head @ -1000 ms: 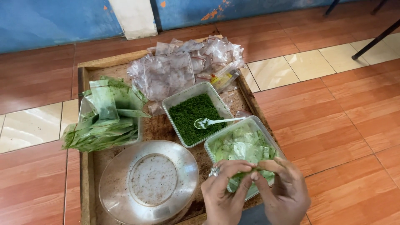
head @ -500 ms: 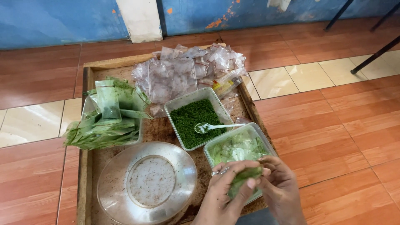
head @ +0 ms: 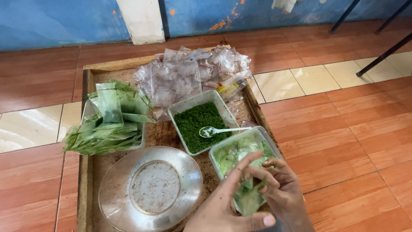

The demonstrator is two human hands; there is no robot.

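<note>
Left hand [head: 227, 206] and right hand [head: 285, 193] both pinched on one small green-filled plastic packet [head: 249, 198], held just above near corner of clear tub [head: 268, 138] of similar packets. Tub on wooden tray [head: 86, 172], beside container of green powder [head: 197, 124] with white spoon [head: 214, 130].

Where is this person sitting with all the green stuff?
Probably on the floor of a home or small workshop: a wooden tray lies on reddish floor tiles by a chipped blue wall, and both hands work over it.
</note>
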